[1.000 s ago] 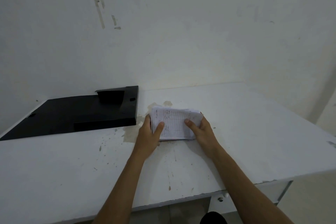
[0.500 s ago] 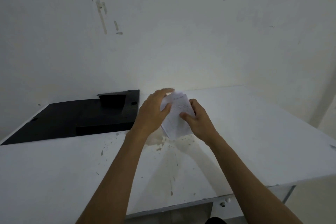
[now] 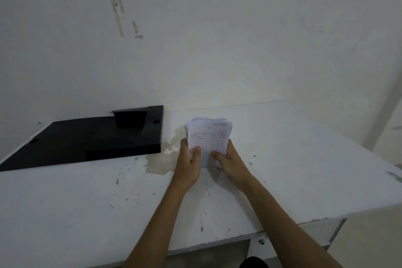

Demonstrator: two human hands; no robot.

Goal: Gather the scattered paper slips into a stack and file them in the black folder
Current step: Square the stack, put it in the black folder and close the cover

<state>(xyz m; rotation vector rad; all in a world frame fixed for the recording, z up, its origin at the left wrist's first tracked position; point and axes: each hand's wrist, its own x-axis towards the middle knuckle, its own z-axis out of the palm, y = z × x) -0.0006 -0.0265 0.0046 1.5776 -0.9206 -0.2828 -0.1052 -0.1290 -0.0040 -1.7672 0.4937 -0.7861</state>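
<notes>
A thick stack of white paper slips (image 3: 208, 135) with ruled lines and handwriting stands upright on its lower edge on the white table (image 3: 304, 169). My left hand (image 3: 188, 163) grips its left side with the thumb on the front sheet. My right hand (image 3: 230, 162) grips its right side the same way. The black folder (image 3: 82, 141) lies open and flat on the table to the left of the stack, apart from my hands. Its raised flap stands at its back right corner.
A white wall rises right behind the table. The tabletop has a worn stain (image 3: 165, 156) between folder and stack and small dark specks. The table's front edge (image 3: 217, 241) runs near my forearms, with a drawer knob (image 3: 261, 241) below it.
The stack lay tilted between my hands, was lifted and turned in front of the folder's corner, and now stands upright on the table, held from both sides.
</notes>
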